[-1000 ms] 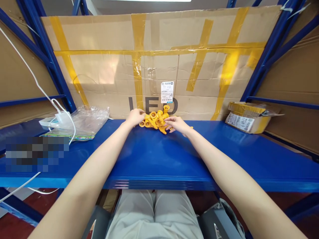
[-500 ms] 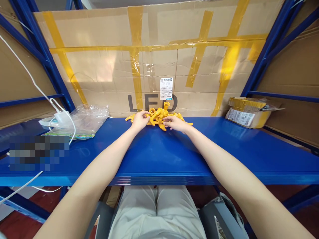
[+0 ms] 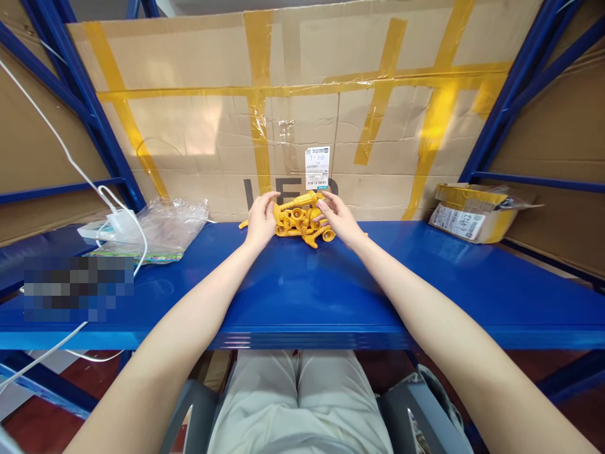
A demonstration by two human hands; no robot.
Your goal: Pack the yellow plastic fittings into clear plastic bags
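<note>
A heap of yellow plastic pieces, several with round cup-like ends, lies at the back middle of the blue shelf. At the heap's left side is my left hand, upright with its fingers curved around the edge of the pieces. My right hand is at the right side, fingers apart and their tips at the upper pieces. Both hands are open and touch or nearly touch the heap from either side. A long yellow piece lies across the top, between the hands.
Behind the heap stands a large taped cardboard sheet. A clear plastic bag, a white plug with cables and a blurred dark object are at the left. A small taped carton sits at the right.
Both hands have risen a little and turned more upright beside the heap. The yellow pieces have shifted closer together, and a long one now lies across the top.
</note>
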